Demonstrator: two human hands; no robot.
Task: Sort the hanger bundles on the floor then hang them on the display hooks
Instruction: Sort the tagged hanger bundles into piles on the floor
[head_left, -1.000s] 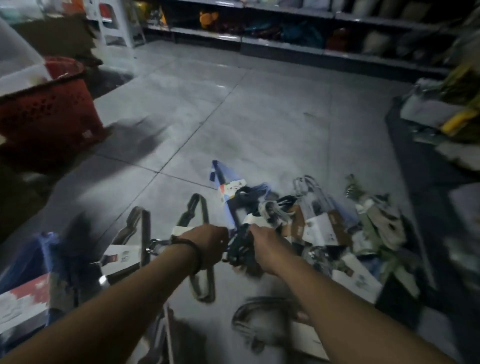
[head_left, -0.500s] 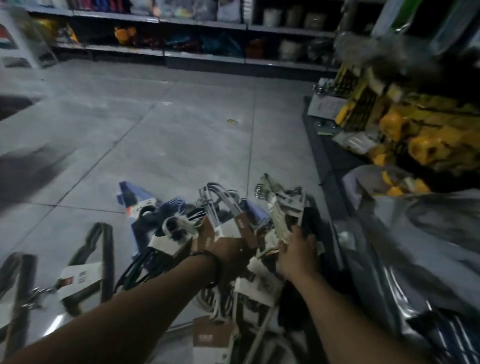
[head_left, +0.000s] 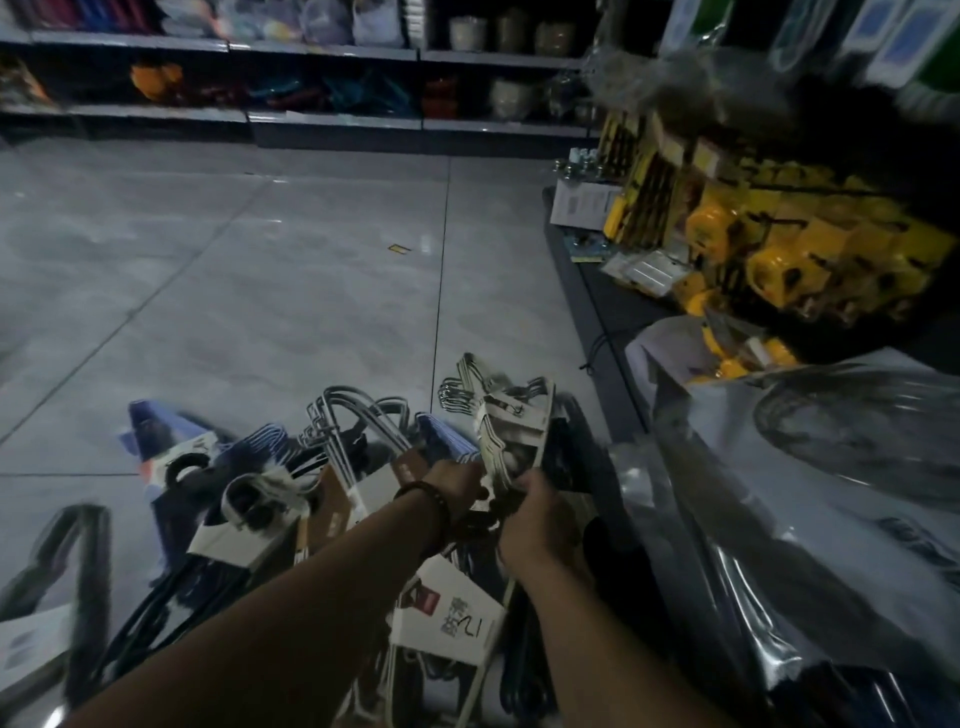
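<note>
Pale hanger bundle (head_left: 501, 426) juts up from both grips; left hand (head_left: 457, 486) and right hand (head_left: 540, 519) clamped round its lower end.

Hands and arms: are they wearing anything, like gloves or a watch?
The left hand and right hand are bare, with no gloves, and no sleeves show on the arms. A dark beaded bracelet circles the left wrist.
</note>
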